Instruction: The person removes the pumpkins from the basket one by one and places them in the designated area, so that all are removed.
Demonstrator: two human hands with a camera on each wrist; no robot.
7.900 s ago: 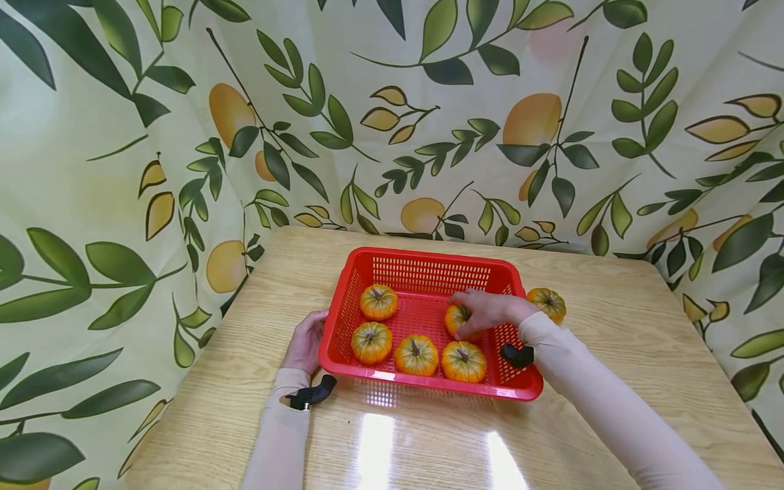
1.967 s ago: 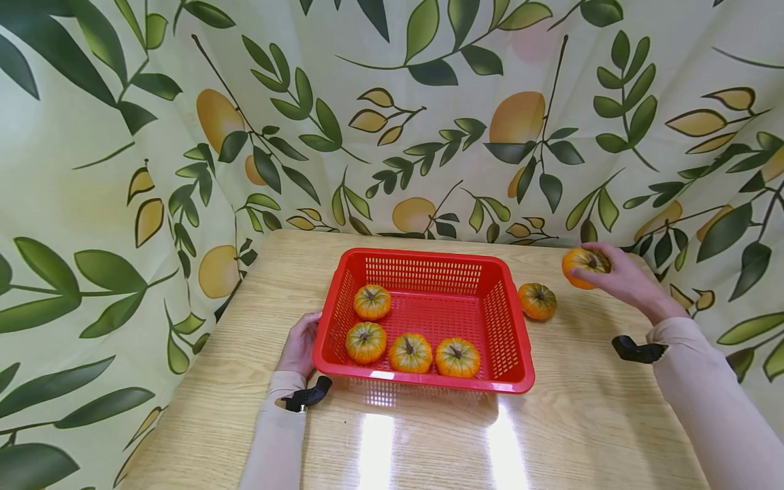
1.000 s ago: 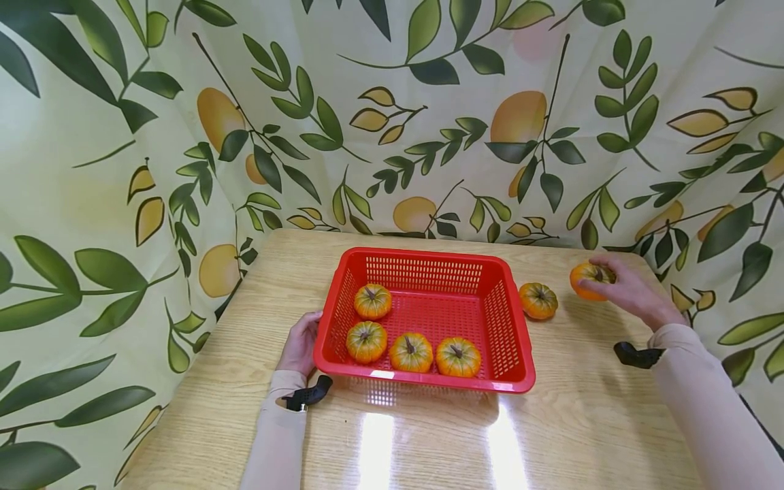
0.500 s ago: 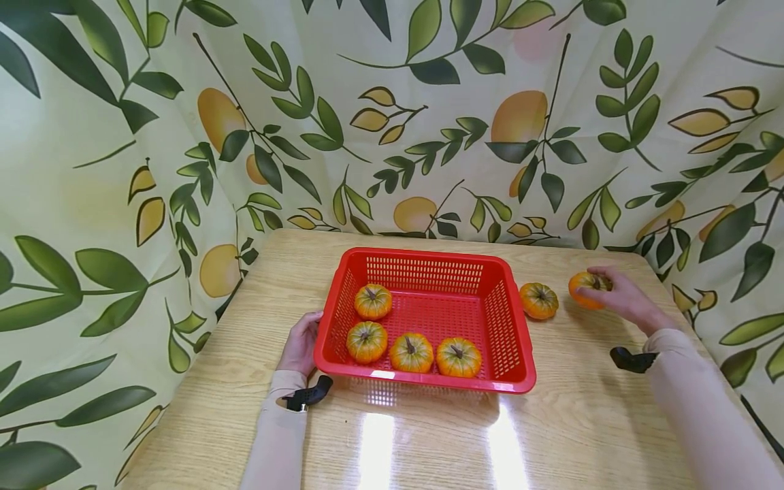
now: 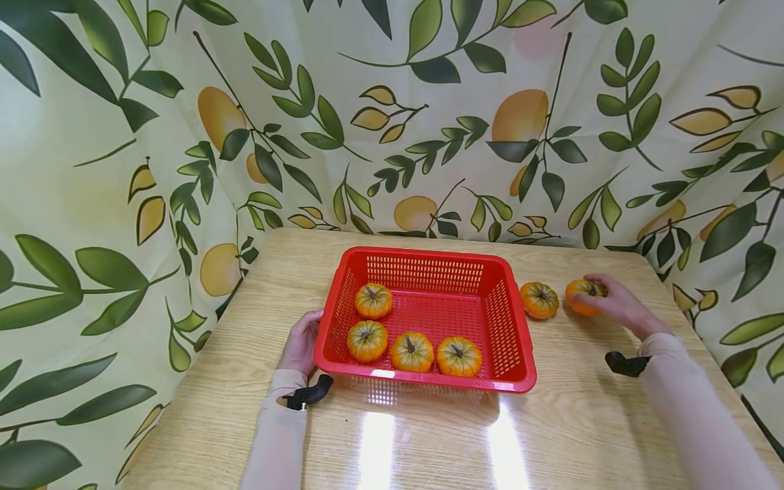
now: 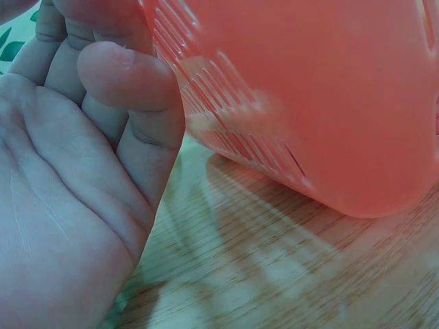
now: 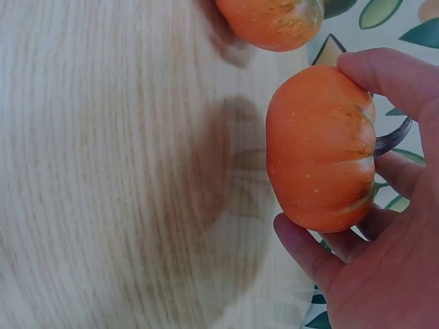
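Observation:
My right hand [image 5: 621, 304] holds a small orange pumpkin [image 7: 321, 151] between thumb and fingers, at the right end of the table. Its dark stem points toward the palm, and its shadow falls on the wood beside it. Just left of it another small pumpkin [image 5: 540, 300] sits against the right outside of a red plastic basket [image 5: 520, 327]. Several more pumpkins [image 5: 412, 352] stand inside the basket, along its left and near sides. My left hand [image 5: 301, 344] grips the basket's left side, its fingers curled at the slotted wall in the left wrist view.
The basket stands on a light wood table [image 5: 429, 442] with bright light reflections near the front. A leaf-and-fruit patterned cloth [image 5: 392, 136] hangs behind and along both sides. A black wrist mount [image 5: 626, 364] sticks out from the right sleeve.
A pumpkin that was in the basket's right part has come out in my right hand, over to the right. Lately that hand has sunk and shifted slightly left. My left hand stays put.

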